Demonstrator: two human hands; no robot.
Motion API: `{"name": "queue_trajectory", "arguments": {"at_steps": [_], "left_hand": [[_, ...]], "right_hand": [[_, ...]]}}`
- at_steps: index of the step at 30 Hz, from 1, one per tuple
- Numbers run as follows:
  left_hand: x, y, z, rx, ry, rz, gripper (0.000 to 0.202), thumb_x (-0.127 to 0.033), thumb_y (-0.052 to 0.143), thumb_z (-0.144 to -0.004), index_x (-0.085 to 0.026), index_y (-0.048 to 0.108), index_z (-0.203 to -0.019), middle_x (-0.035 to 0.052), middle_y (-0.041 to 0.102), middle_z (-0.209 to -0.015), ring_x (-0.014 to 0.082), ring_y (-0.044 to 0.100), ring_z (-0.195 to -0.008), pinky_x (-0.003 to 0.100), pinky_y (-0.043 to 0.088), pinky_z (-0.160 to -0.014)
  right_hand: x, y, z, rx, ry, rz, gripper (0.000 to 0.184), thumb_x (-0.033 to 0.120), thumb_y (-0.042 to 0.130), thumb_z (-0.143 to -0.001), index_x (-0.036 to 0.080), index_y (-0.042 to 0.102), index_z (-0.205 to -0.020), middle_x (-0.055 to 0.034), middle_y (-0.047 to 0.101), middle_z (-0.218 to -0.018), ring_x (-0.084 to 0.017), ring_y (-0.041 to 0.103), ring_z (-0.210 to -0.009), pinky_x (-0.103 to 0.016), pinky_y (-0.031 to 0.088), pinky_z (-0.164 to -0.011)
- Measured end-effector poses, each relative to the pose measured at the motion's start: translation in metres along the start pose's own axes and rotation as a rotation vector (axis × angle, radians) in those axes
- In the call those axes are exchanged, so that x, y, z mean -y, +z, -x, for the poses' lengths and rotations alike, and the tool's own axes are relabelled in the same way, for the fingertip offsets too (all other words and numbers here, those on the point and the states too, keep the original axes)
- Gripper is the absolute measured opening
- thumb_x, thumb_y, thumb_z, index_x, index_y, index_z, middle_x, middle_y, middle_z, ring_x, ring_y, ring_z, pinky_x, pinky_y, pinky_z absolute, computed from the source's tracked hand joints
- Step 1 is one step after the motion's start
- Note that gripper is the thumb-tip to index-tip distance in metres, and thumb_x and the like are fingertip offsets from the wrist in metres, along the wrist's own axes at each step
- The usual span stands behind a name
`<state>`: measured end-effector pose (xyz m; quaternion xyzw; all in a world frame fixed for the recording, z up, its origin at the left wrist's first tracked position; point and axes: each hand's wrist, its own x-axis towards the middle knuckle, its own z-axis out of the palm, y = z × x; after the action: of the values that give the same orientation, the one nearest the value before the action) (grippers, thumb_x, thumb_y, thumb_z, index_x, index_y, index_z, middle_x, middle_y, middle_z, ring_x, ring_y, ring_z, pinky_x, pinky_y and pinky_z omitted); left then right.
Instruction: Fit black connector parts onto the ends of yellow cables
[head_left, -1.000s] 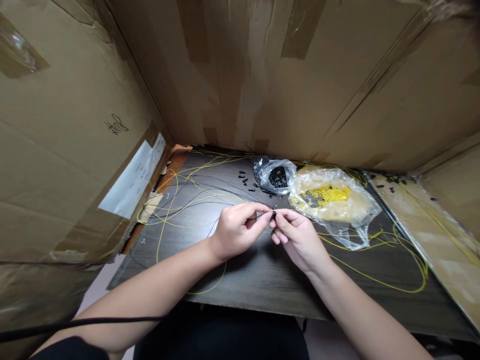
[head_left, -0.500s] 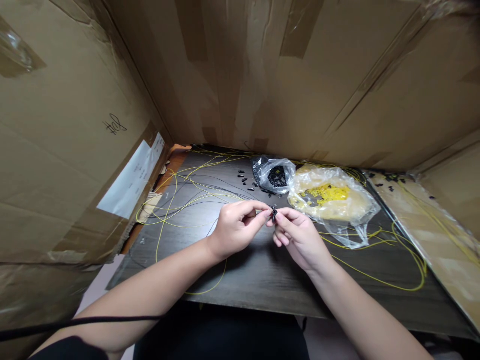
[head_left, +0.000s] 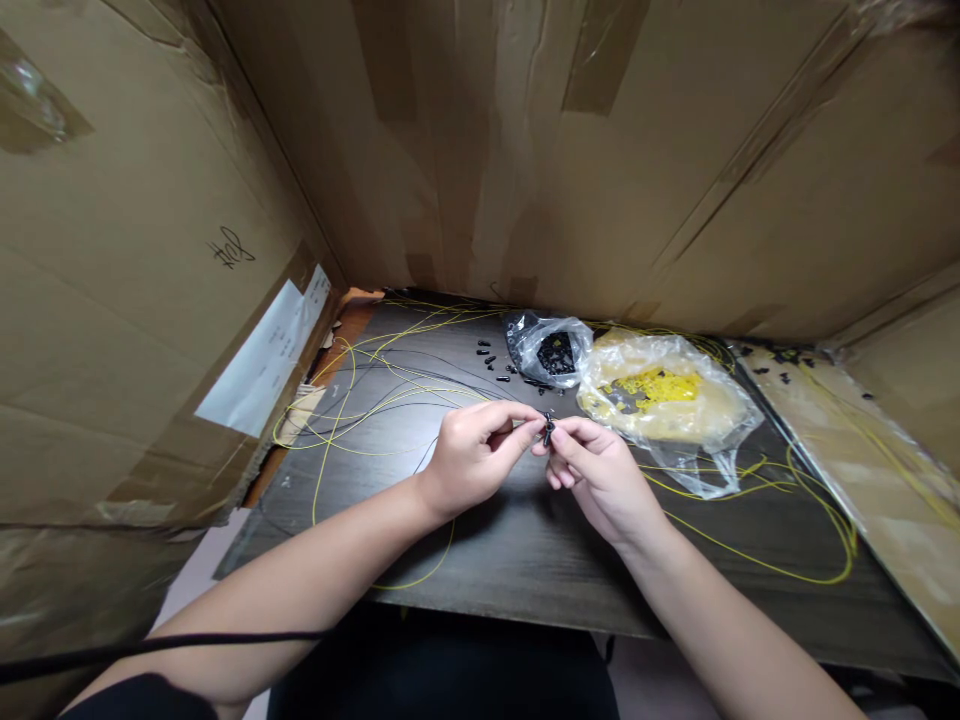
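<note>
Small black part (head_left: 549, 433): between our two hands, raised over the dark tabletop (head_left: 555, 585); our fingertips cover some of it, so we cannot make out its full shape. Left hand (head_left: 484, 450): thumb and forefinger pinched at the part's left side. Right hand (head_left: 596, 465): thumb and forefinger closed on it from the right, other fingers curled beneath.

Just beyond our fingers we note loose black pieces (head_left: 490, 360) and a small clear bag (head_left: 525, 335) of black bits. To its right, touching, lies a larger clear bag (head_left: 724, 425) with yellow pieces (head_left: 667, 386) inside. Thin yellow wires (head_left: 330, 443) and dark ones (head_left: 420, 362) tangle left of the hands, some passing behind our left hand; a yellow loop (head_left: 840, 570) lies near our right forearm. Farther out, a cardboard wall (head_left: 600, 200) closes off the back. A black cable (head_left: 187, 639) crosses before our left forearm, hiding a strip of it.
</note>
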<state>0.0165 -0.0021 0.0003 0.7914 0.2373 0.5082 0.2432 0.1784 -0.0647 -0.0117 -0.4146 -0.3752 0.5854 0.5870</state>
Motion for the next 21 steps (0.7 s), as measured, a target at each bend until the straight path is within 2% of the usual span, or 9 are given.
{"name": "queue_trajectory", "arguments": {"at_steps": [16,21], "left_hand": [[-0.0016,-0.0011,-0.0006,-0.024,0.053,0.008,0.006,-0.016,0.069,-0.088,-0.014,0.071,-0.093,0.0005,0.072,-0.070,0.0066,0.060,-0.056,0.017,0.047,-0.056],[-0.0013,0.0002,0.0005,-0.023,0.070,-0.010,0.006,-0.016,0.069,-0.088,-0.014,0.071,-0.093,0.0011,0.072,-0.071,0.0066,0.058,-0.054,0.018,0.046,-0.054]], "right_hand": [[-0.0005,-0.0026,0.0012,0.008,-0.034,0.059,0.018,0.036,0.075,-0.086,0.018,0.072,-0.086,-0.0038,0.073,-0.084,-0.004,0.050,-0.047,-0.020,0.044,-0.049],[-0.0019,-0.0038,0.0009,0.006,-0.038,0.072,0.017,0.035,0.075,-0.086,0.019,0.072,-0.086,-0.0035,0.073,-0.084,-0.004,0.050,-0.048,-0.019,0.044,-0.050]]}}
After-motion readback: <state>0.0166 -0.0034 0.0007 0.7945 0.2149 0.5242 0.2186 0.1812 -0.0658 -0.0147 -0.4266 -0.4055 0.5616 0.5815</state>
